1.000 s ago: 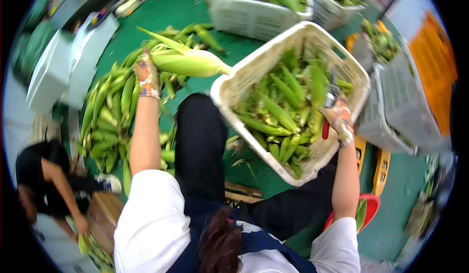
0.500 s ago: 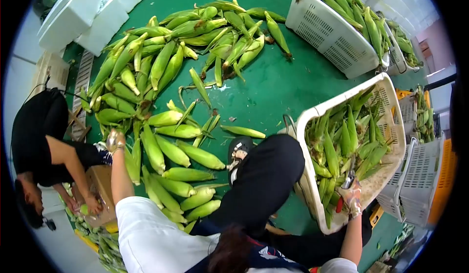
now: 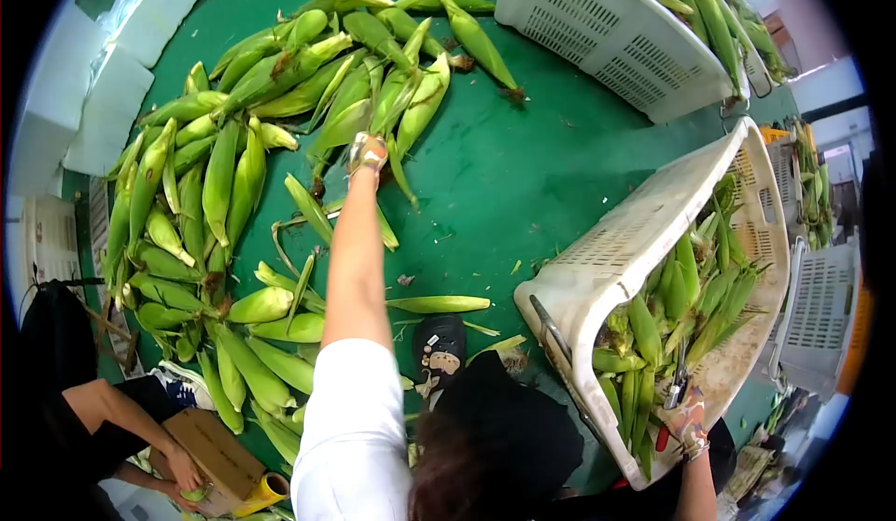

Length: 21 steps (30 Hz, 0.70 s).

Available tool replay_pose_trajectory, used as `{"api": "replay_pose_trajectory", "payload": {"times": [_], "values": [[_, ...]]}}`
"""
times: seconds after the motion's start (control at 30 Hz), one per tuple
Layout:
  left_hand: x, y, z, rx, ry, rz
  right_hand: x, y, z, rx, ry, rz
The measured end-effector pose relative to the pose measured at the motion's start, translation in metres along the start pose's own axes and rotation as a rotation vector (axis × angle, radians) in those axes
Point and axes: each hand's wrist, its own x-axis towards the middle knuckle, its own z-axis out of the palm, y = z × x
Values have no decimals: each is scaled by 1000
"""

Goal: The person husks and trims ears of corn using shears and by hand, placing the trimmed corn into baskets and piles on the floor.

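My left hand (image 3: 367, 152), in a patterned glove, reaches far forward to the pile of unhusked corn. Its fingers look curled round the lower end of an ear of corn (image 3: 343, 127), though the fingertips are partly hidden. My right hand (image 3: 686, 425), gloved alike, grips red-handled pruning shears (image 3: 678, 389) with metal blades pointing away from me. It rests at the near rim of a tilted white crate (image 3: 616, 241), which holds green husks and leaves (image 3: 686, 274).
More corn ears (image 3: 252, 362) lie on the green floor (image 3: 495, 185) in a curve to my left. A taller white crate (image 3: 607, 31) with corn stands at the back right. A co-worker's hands (image 3: 182, 474) are at a cardboard box (image 3: 210, 451), lower left.
My left hand has swung from the left side of the pile forward and right to its far part. The view has shifted. My right hand still holds the shears by the crate.
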Motion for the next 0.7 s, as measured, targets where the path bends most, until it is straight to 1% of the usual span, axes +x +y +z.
{"api": "replay_pose_trajectory", "payload": {"times": [0.03,0.1,0.13,0.17,0.2,0.23,0.27,0.3,0.33,0.37,0.43,0.47,0.5,0.53,0.57,0.63,0.67,0.7], "values": [[14,-20,14,-287,203,263,-1,-7,-6,12,11,5],[2,-11,-26,-300,261,386,-6,-35,-30,208,17,149],[-9,-3,-50,-267,323,504,-10,-72,-60,248,75,282],[-26,11,-81,-231,386,623,-17,-65,-57,267,89,277],[-60,37,-131,-111,181,644,-24,-54,-53,278,126,219],[-55,35,-141,-126,318,760,-33,-46,-50,287,164,160],[-90,57,-176,-75,183,791,-38,-47,-53,349,211,123],[-137,82,-218,-20,50,823,-43,-36,-44,321,268,104],[-164,91,-241,30,146,1015,-48,-24,-35,291,326,86],[-192,100,-263,80,240,1208,-51,-38,-58,319,328,41],[-300,155,-321,287,109,1193,-58,-62,-101,388,341,-72],[-339,181,-342,407,62,1197,-64,-73,-122,463,446,-177],[-371,203,-358,528,21,1197,-68,-85,-143,532,557,-283],[-393,224,-367,656,90,1309,-69,-95,-160,557,701,-381],[-414,241,-371,593,162,1505,-71,-103,-177,573,845,-475],[-452,277,-366,540,204,1771,-79,-115,-221,642,953,-598],[-464,294,-355,527,191,1849,-69,-113,-233,717,959,-593],[-493,310,-346,580,213,1911,-60,-110,-241,792,965,-586]]}}
